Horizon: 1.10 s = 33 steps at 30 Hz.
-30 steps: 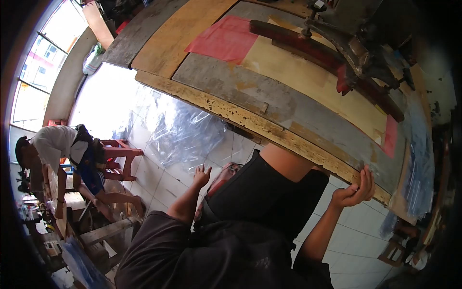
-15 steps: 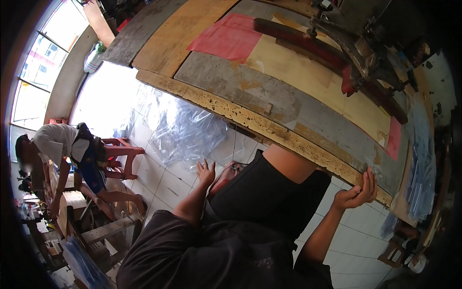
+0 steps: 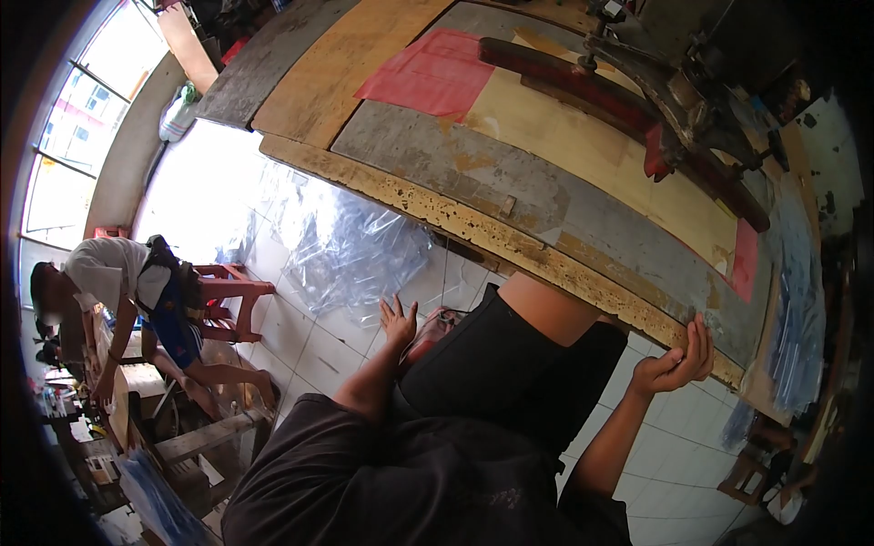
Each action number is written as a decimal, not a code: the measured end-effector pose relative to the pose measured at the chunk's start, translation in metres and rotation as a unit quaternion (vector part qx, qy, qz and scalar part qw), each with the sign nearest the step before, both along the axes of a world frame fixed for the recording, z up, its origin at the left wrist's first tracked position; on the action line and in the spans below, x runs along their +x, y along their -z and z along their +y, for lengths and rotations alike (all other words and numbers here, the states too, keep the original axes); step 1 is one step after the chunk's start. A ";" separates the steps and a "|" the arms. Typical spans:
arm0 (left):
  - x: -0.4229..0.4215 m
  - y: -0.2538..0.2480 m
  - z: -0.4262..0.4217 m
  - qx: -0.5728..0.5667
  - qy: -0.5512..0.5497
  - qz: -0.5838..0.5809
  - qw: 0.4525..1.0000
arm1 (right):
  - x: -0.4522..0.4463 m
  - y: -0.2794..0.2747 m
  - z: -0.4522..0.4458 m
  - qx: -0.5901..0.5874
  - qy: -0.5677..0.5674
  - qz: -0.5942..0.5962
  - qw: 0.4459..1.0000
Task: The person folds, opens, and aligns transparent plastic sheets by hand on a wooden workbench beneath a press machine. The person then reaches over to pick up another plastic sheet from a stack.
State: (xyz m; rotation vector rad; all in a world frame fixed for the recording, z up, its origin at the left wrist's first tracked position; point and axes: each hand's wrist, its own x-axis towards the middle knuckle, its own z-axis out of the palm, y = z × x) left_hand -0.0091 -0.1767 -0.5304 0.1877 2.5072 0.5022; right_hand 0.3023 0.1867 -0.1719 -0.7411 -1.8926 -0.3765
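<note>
My left hand (image 3: pixel 399 323) is in the air beside my thigh, fingers spread and holding nothing. At the right, my right hand (image 3: pixel 676 360) rests against the worn front edge (image 3: pixel 473 218) of the workbench, its fingers extended over the edge near the right corner. On the grey bench top (image 3: pixel 419 150) lie a pink sheet (image 3: pixel 432 71) and a pale yellow sheet (image 3: pixel 555 136). A dark red metal bar (image 3: pixel 583 89), part of a machine, lies across the yellow sheet.
A co-worker (image 3: pixel 109 273) bends over a low bench at the left, near a red stool (image 3: pixel 232 296). Clear plastic (image 3: pixel 355 246) is heaped on the tiled floor. More plastic sheets (image 3: pixel 797 337) hang at the bench's right end.
My left hand has moved slightly up and to the right, its fingers more spread. My right hand has stayed at the bench edge. The co-worker's arms have shifted a little.
</note>
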 end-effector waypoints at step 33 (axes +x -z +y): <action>-0.006 -0.002 -0.012 -0.031 -0.061 0.053 0.996 | 0.001 0.001 0.001 -0.001 -0.005 0.003 1.000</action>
